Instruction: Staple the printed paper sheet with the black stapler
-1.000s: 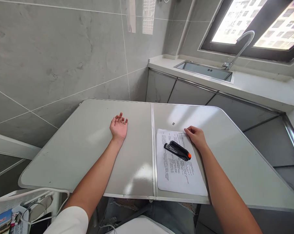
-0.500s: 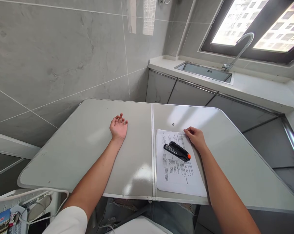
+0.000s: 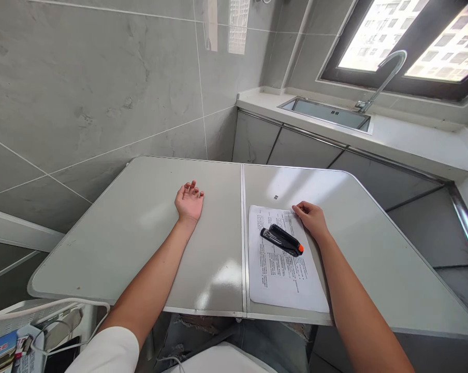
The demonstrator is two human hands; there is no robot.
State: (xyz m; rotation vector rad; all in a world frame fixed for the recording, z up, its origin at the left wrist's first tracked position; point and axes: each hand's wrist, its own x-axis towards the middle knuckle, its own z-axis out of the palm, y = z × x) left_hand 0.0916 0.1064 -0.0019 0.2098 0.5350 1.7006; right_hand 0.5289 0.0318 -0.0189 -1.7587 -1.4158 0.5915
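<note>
My left hand (image 3: 189,201) lies palm up on the grey folding table (image 3: 133,233), fingers loosely curled and holding nothing. My right hand (image 3: 311,218) rests on the top right corner of a printed paper sheet (image 3: 282,264), fingers bent and pressed on the paper's edge. A black stapler with an orange end (image 3: 282,240) lies diagonally on the sheet, just left of my right hand and not touched by it.
A counter with a steel sink (image 3: 327,112) and a curved tap (image 3: 385,72) runs behind the table under a window. Grey tiled wall stands at the left. At the lower left a rack holds white cables (image 3: 47,311) and a small booklet (image 3: 1,355).
</note>
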